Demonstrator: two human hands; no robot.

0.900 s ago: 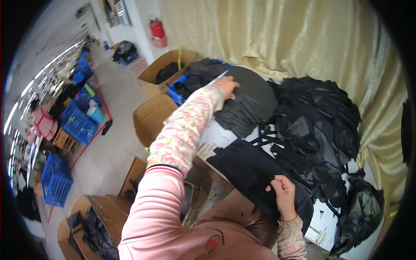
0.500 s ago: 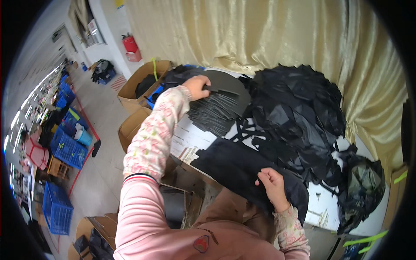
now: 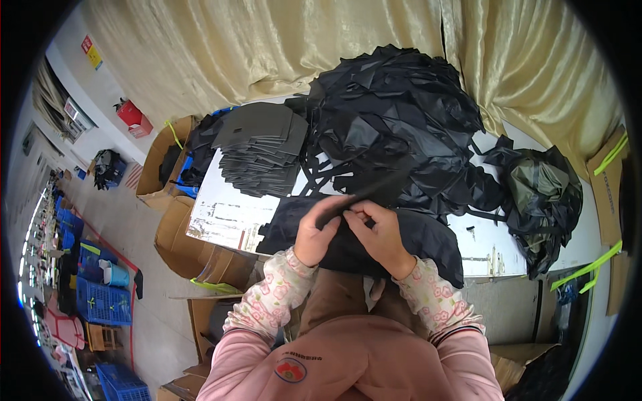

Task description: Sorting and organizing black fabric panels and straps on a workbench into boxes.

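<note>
My left hand (image 3: 317, 232) is closed around the near edge of a thin dark grey panel (image 3: 376, 190), seen nearly edge-on. My right hand (image 3: 386, 239) pinches the same edge just beside it; its fingertips are partly hidden. Both hands are above a folded black cloth piece (image 3: 428, 242) along the table's front edge. Left of the panel stands an uneven stack of similar dark grey panels (image 3: 262, 148). Behind it and to the right rises a large heap of black fabric pieces (image 3: 394, 113), with loose black straps (image 3: 319, 175) at its left foot.
A white worn table (image 3: 217, 212) carries everything. Open cardboard boxes (image 3: 194, 244) stand along its left side. A black and olive fabric bundle (image 3: 545, 194) is at the right end. A gold curtain (image 3: 267, 47) hangs behind. Blue crates (image 3: 103, 301) line the aisle.
My left hand has come back from the stack with a panel. My right hand has moved from the black cloth to the panel's edge. The view has swung left to right.
</note>
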